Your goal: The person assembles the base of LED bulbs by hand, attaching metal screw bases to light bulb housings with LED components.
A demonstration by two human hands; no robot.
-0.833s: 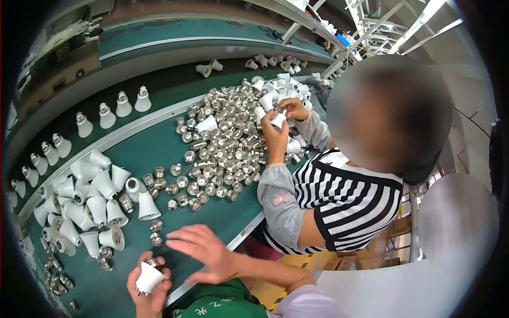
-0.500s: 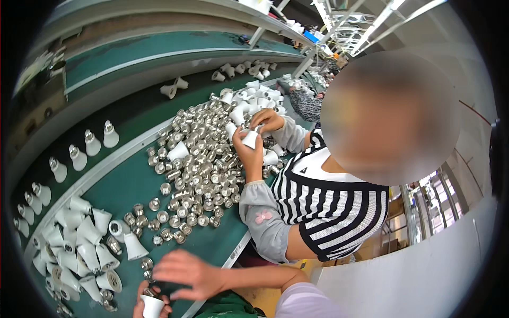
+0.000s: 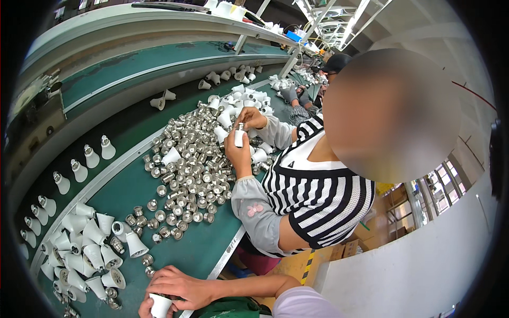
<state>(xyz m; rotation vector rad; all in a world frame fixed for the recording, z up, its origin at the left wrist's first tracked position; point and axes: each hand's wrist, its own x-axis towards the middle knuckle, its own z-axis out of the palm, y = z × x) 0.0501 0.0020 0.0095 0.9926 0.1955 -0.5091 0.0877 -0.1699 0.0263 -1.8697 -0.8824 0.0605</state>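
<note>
At the picture's bottom edge my left hand [image 3: 144, 308] grips a white cone-shaped bulb housing [image 3: 159, 306] from below. My right hand [image 3: 180, 286] lies over the housing's top with its fingers curled on it; what is under the fingers is hidden. Both hands hover at the near edge of the green bench [image 3: 199, 249]. Just left of them lie several white housings [image 3: 85, 249] and a few loose silver screw caps [image 3: 147, 259].
A big pile of silver screw caps [image 3: 191, 169] covers the bench's middle. A person in a striped shirt [image 3: 313, 196] sits to my right, holding a housing [image 3: 238, 137] in both hands. Capped housings [image 3: 79, 169] stand in a row on the belt behind.
The view has swung toward the striped-shirt person, so my hands sank to the bottom edge. My right hand, spread above the housing before, has closed down onto its top.
</note>
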